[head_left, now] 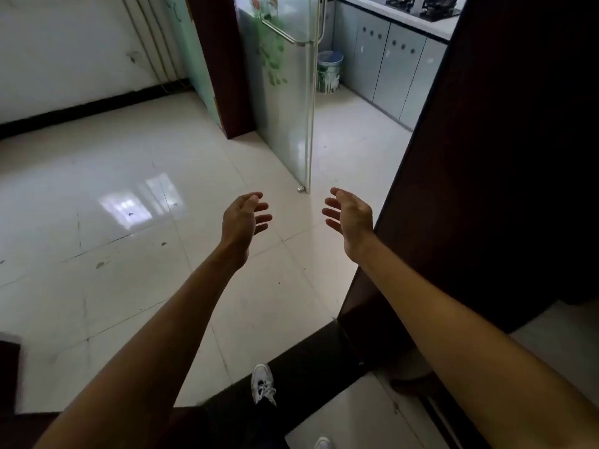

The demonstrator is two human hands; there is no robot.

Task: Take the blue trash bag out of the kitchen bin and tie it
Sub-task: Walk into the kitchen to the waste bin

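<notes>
Head view, step: approaching the kitchen; bag not yet touched, so removal and tying both seeming still ahead.
Left hand: reaching forward over the tiled floor, fingers spread and loosely curled, gripping nothing.
Right hand: reaching forward alongside, palm turned inward, fingers apart, likewise empty.
Kitchen bin: standing far ahead on the kitchen floor, just beside the grey cabinets, partly hidden behind the glass door's edge.
Blue trash bag: showing as a blue band folded over the bin's rim, well apart from both hands.
Next move: probably calling for walking through the doorway, then gathering the rim with both hands.
In the way: glass door standing ajar on the left, dark wooden panel crowding the right, leaving a narrow passage.
Also around: stove sitting on the counter; white shoe planted below.
</notes>
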